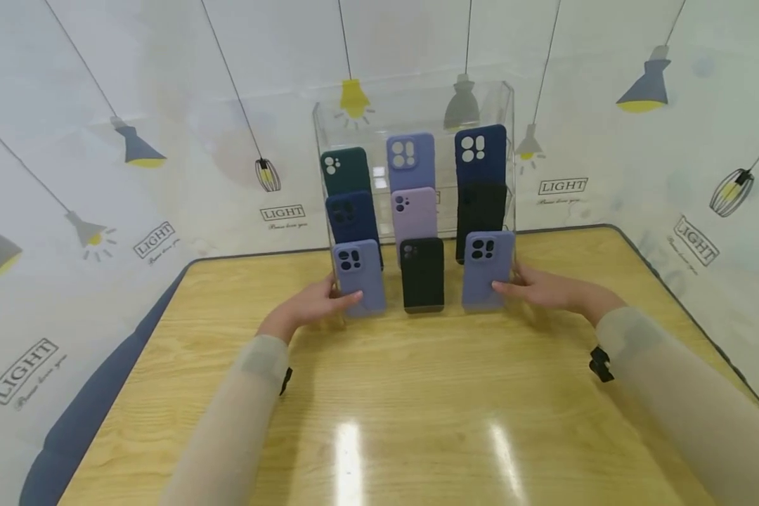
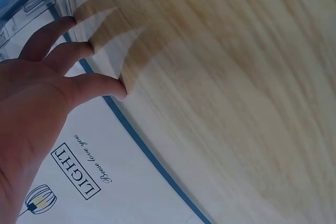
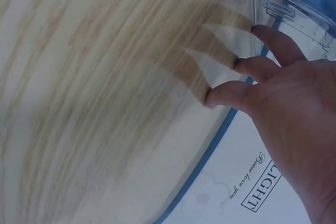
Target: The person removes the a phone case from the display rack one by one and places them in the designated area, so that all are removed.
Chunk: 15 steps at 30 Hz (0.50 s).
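A clear tiered display stand (image 1: pixel 411 105) stands upright on the table, with phone cases in three rows. My left hand (image 1: pixel 313 301) holds its left side, thumb over the front of a lilac-blue case (image 1: pixel 368 277). At the other side my right hand (image 1: pixel 540 287) does likewise, thumb over another lilac-blue case (image 1: pixel 488 263). Between them sits a black case (image 1: pixel 423 277). In both wrist views, fingertips of the left hand (image 2: pixel 47 72) and right hand (image 3: pixel 273 77) touch down beside the clear stand's corner. The index fingers are mostly hidden.
Higher tiers hold a dark green case (image 1: pixel 348 172), a pink case (image 1: pixel 414 211), navy cases and others. The wood-grain table (image 1: pixel 405 393) has a dark edge at the back. Lamp-printed wall covering (image 1: pixel 183 77) surrounds it on three sides.
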### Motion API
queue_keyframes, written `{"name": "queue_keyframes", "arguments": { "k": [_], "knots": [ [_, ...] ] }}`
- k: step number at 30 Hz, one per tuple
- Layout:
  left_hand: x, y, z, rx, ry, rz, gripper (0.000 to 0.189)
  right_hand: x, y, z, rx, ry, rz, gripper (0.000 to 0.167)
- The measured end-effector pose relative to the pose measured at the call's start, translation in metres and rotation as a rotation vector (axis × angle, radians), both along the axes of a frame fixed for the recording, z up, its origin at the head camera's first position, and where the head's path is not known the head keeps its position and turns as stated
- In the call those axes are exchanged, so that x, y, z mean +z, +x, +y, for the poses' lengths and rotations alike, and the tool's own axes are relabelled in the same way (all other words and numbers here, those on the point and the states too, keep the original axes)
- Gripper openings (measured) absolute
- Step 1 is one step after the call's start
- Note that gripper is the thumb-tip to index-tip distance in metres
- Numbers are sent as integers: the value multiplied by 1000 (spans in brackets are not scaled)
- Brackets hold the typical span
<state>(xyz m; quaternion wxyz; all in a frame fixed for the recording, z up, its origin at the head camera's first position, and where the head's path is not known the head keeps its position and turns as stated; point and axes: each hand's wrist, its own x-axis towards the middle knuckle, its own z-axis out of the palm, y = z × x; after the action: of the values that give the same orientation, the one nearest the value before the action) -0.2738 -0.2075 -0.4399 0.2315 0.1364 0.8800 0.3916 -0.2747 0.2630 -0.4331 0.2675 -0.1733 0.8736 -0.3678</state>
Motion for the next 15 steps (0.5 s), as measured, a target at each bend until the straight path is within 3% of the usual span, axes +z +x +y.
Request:
{"name": "queue_keyframes", "arguments": {
  "k": [6,15],
  "knots": [
    [1,0,1,5,16,-1,103,-1,3,3,-30,0,-41,106],
    [4,0,0,2,-21,-18,106,-3,3,3,-37,21,-26,106]
  ]
}}
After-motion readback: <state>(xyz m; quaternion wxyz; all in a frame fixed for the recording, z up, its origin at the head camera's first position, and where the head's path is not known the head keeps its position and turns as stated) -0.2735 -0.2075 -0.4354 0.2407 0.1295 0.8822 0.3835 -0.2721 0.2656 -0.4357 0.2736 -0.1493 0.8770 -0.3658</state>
